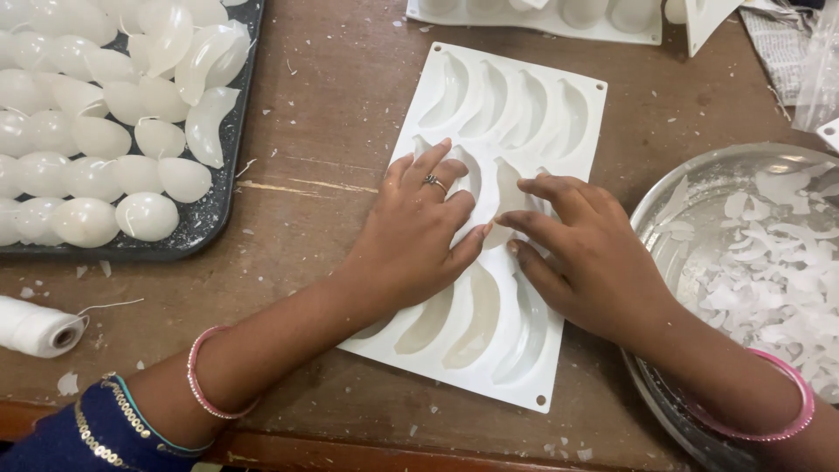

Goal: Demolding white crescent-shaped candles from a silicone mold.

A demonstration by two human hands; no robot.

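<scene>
A brown wooden table point(323, 131) is scratched and dotted with little white flakes. In the middle lies a white mould tray point(572, 96) with curved, moon-shaped cups. The left hand point(411, 232) lies flat on the tray with fingers spread, pressing down, and it wears a ring. The right hand point(581, 253) is just beside it, on the right, fingers bent and pushing at a white curved piece point(500, 197) in a middle cup. Both hands are open and gripping nothing. Far left sits a dark tray point(223, 188) full of shiny white moulded pieces point(96, 140). On the right stands a round metal plate point(673, 197) of white scraps. Near left lies a spool of white thread point(35, 326).
</scene>
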